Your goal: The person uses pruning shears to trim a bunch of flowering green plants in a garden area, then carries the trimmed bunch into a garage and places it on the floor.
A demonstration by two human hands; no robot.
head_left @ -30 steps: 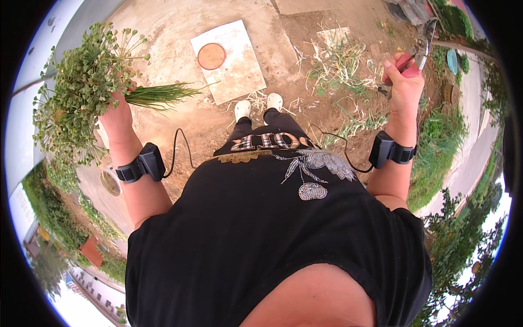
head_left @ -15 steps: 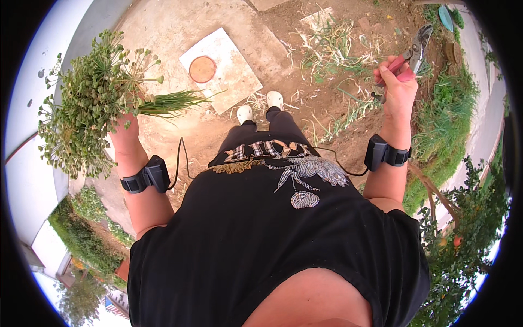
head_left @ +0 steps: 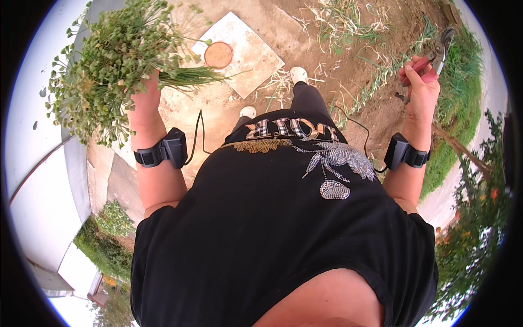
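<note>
My left hand (head_left: 146, 101) is closed around the stems of a thick bunch of chive seed heads (head_left: 109, 71). The green heads fan out to the left, while the cut stem ends point right over the pale ground. At the upper right, my right hand (head_left: 422, 92) is wrapped around the red handles of pruning shears (head_left: 429, 68). Their metal head points up and away from me, and whether the blades are apart I cannot tell. Part of the left-hand fingers is hidden behind the bunch.
Ahead lies a square pale slab (head_left: 248, 54) with a round orange-brown lid (head_left: 218, 55). Cut and drying chive stalks (head_left: 348, 27) litter the bare soil. Grass (head_left: 463, 82) borders the right side, with a fruiting shrub (head_left: 479, 234) nearer. A white wall (head_left: 38, 141) runs along the left.
The slab, stalks and ground have shifted in view as my body moves; my feet have changed position. Both hands sit farther right in the picture, still holding the bunch and the shears.
</note>
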